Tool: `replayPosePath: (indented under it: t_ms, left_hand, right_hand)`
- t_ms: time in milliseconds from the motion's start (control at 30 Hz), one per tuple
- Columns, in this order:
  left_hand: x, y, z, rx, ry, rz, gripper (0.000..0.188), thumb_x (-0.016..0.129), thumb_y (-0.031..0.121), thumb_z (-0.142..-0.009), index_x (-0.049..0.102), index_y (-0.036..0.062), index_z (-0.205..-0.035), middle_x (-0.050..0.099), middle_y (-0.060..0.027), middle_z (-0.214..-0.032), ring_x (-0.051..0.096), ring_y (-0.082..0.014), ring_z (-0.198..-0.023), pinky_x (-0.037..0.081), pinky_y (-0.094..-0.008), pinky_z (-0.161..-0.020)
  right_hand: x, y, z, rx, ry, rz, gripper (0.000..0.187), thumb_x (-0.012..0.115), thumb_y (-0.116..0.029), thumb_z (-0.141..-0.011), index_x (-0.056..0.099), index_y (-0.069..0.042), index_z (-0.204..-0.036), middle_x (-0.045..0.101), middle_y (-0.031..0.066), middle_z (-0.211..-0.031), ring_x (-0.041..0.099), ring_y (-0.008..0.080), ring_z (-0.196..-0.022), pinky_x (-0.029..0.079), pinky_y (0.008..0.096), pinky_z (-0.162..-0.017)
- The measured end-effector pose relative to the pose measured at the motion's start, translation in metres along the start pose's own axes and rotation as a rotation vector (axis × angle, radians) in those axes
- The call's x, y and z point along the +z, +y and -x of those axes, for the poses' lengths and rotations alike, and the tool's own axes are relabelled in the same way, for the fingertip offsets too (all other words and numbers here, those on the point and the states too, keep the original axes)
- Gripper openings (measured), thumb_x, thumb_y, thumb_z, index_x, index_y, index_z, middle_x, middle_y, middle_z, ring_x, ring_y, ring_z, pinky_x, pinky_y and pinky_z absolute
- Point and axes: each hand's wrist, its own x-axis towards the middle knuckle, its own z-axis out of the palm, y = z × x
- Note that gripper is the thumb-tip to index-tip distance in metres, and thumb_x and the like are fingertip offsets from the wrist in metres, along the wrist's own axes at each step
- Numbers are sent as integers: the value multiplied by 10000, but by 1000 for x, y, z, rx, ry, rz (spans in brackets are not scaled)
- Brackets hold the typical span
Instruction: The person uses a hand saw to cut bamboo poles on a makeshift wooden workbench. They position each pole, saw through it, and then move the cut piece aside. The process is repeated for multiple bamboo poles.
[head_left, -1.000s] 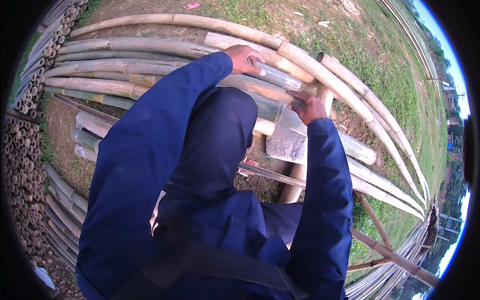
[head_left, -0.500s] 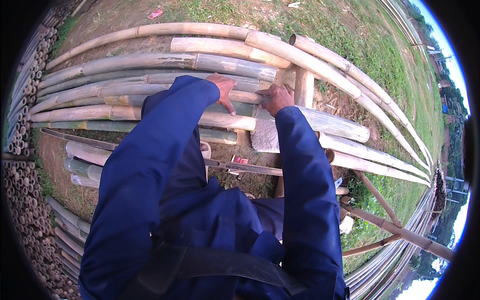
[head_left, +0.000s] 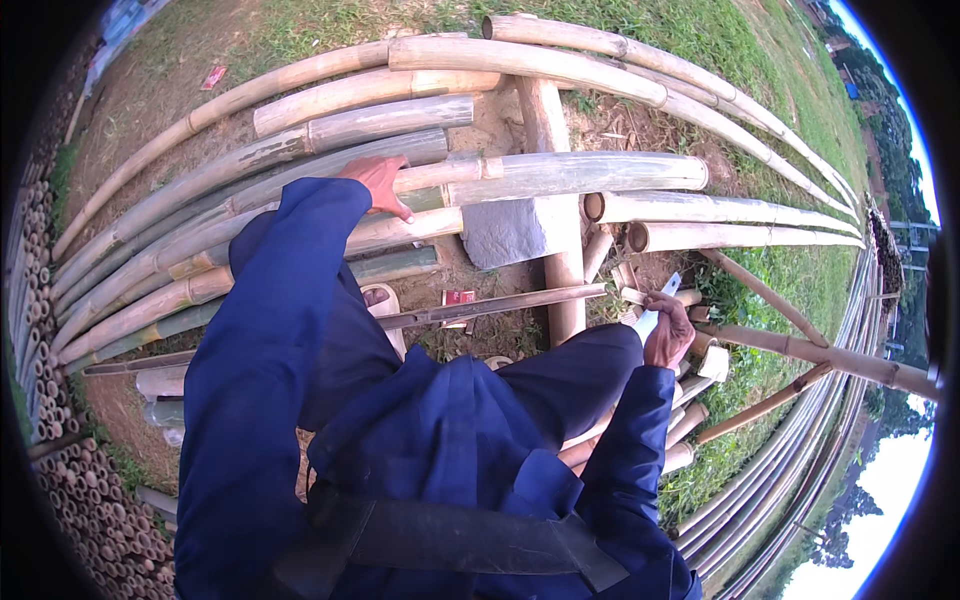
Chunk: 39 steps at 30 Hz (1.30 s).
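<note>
Left hand (head_left: 378, 185): x1, spread, thumb one side and fingers the other of a tan bamboo stick (head_left: 440, 176); can't tell how hard it grips. The stick appears to lie along one thick green-grey bamboo pole (head_left: 600, 172), cut end to the right. Right hand (head_left: 670, 332): x1, fingers curled at one flat pale blade-like tool (head_left: 645, 322), hole near its tip; can't tell if it's clamped on it. Just below the thick pole: 1 grey stone block (head_left: 515, 232), overlapping 1 bamboo crosspiece (head_left: 563, 290). Right of it, 2 pale bamboo poles (head_left: 720, 222), open ends facing left. Nearer the person, 1 split bamboo strip (head_left: 480, 308). Red packets: 2, one by the strip (head_left: 458, 298), one at upper left (head_left: 212, 78). Surface: bare dirt (head_left: 480, 270) under the work, grass (head_left: 790, 130) to the right. Site's outdoors: bamboo stack (head_left: 95, 520), many cut ends, too many to count; trees (head_left: 850, 520) and sky (head_left: 890, 480) at lower right.
</note>
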Motion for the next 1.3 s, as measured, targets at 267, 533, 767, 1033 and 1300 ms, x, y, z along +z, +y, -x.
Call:
replayPosePath:
  t_ms: [267,533,767,1033,1300]
  left_hand:
    - [29,-23,-20,-44,39,-44,1233,913,578,-596,411,-56,-1527,503,-286,-1509,509,-371,-1403,394,-419,-1192]
    - [17,-11,-11,-98,44,-94,1233,917,559,-594,402,-56,-1531,509,-285,-1503,500,-372,-1407,397,-417,-1187]
    - [19,-13,0,-95,79,-37,1218,926,558,-584,425,-39,-1521,534,-278,-1481,529,-370,-1379,413,-427,-1175]
    - [20,-12,0,-56,115,-51,1219,915,604,-574,451,-32,-1505,578,-268,-1436,567,-375,-1336,444,-433,-1139]
    - [15,-2,0,1,84,-31,1166,904,615,-579,499,-5,-1480,614,-258,-1394,595,-372,-1300,464,-436,-1108]
  right_hand:
    - [-41,76,252,508,151,396,245,578,-49,-935,704,-45,-1144,725,158,-1046,710,298,-1024,553,384,-887]
    - [23,99,349,470,-65,540,520,630,-187,-868,571,-21,-1357,562,181,-1363,516,404,-1294,403,495,-1110]
    - [42,166,352,348,-269,1001,475,686,-223,-827,595,-61,-1265,634,173,-1200,614,371,-1144,486,474,-976]
    - [-3,97,298,421,-68,725,455,698,-239,-849,612,-80,-1266,685,178,-1109,671,383,-1044,522,492,-901]
    - [-59,-6,240,397,361,541,268,741,-221,-894,671,-46,-1084,702,219,-858,703,436,-799,550,514,-708]
